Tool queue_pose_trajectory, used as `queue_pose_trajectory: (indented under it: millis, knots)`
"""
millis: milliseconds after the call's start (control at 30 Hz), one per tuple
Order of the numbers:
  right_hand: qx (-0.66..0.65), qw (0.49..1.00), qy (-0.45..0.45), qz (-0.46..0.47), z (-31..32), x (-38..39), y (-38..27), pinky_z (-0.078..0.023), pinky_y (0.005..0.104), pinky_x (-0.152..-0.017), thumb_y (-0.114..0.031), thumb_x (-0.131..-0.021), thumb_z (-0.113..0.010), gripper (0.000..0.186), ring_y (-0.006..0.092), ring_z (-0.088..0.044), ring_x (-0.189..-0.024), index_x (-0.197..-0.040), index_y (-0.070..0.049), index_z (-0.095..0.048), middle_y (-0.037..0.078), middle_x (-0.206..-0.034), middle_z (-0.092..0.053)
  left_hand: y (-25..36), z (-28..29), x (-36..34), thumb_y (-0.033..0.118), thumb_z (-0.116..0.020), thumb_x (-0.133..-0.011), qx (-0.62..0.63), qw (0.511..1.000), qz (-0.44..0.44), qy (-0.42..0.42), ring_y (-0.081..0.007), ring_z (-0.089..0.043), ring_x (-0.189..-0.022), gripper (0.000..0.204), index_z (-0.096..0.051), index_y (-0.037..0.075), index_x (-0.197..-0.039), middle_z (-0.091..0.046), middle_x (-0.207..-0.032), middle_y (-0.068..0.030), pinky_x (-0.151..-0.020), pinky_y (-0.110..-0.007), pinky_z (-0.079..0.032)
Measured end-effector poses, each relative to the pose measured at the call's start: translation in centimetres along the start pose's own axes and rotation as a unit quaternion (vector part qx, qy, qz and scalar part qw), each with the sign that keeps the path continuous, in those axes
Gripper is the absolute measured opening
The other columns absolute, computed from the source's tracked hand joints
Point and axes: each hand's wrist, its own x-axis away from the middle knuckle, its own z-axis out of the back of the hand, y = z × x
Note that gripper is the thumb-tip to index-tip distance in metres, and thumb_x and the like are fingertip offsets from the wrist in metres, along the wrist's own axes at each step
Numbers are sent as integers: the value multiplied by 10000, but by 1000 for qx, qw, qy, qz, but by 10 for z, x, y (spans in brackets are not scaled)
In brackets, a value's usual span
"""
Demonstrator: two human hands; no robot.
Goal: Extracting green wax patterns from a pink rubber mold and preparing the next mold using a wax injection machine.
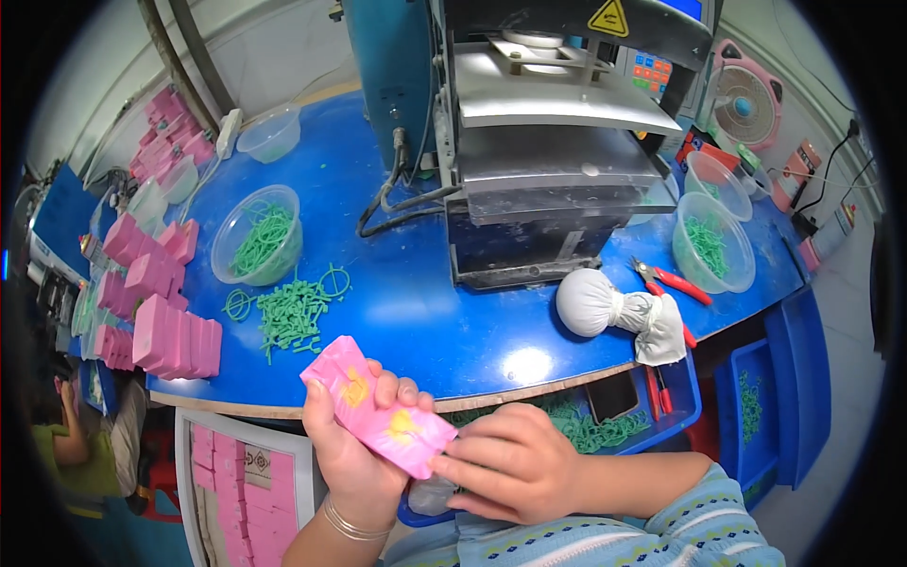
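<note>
A pink rubber-like block (371, 414), probably a mould, is tilted in front of me over the table's front edge. Two yellow patches mark its upper face. My left hand (351, 458) is closed around it, thumb on the left side and fingertips curled over the far edge. At the block's right end, the fingers of my right hand (524, 463) close on the corner; its thumb is hidden. Beyond the block, small green pieces (291, 317), which look like wax, lie in a loose pile on the blue table (406, 331).
Stacked pink blocks (175, 338) stand at the left. A bowl of green pieces (260, 236) sits behind the pile; another bowl (713, 244) is at the right. A press machine (557, 180), white cloth pouch (588, 302) and red-handled cutters (675, 282) are beyond. Blue trays (685, 402) sit below the edge.
</note>
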Motion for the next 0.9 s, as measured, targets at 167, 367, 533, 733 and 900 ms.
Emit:
queue_pose_trajectory:
  millis: [167, 367, 533, 733, 900]
  knots:
    - [241, 960, 80, -114, 56, 0, 24, -395, 435, -816, -110, -638, -699, 468, 310, -517, -980, -1078, -38, -557, 154, -1071, -550, 7, 17, 1, 639, -354, -832, 76, 988, 120, -61, -193, -445, -523, 600, -515, 64, -897, -401, -618, -40, -402, -331, -398]
    - [424, 885, -54, -186, 98, 13, 48, -337, 427, -867, -61, -643, -678, 481, 285, -509, -886, -1109, -138, -590, 122, -973, -554, 5, 27, 4, 596, -262, -870, 69, 961, 214, -159, -212, -458, -505, 589, -461, 43, -907, -406, -623, -71, -407, -342, -410]
    - [95, 973, 189, -96, 70, -3, -9, -315, 348, -726, -85, -673, -626, 348, 202, -510, -754, -1011, -165, -641, 69, -880, -576, 4, 37, 7, 513, -261, -887, 54, 951, 232, -195, -255, -506, -519, 545, -510, 33, -960, -495, -689, -122, -401, -393, -439]
    - [129, 991, 18, 3, 56, -18, 5, -312, 335, -667, -109, -654, -646, 369, 153, -532, -717, -1013, -195, -654, 28, -907, -615, 2, 11, 20, 503, -168, -909, -209, 961, 154, -96, -230, -525, -473, 626, -530, 3, -1014, -532, -616, -112, -470, -311, -473]
    - [99, 995, 7, 27, 47, -17, -5, -299, 318, -667, -73, -656, -651, 344, 155, -520, -699, -990, -154, -654, 52, -933, -620, 4, 2, 24, 522, -164, -909, -227, 972, 53, -27, -221, -576, -605, 640, -509, -11, -986, -565, -787, -124, -531, -313, -496]
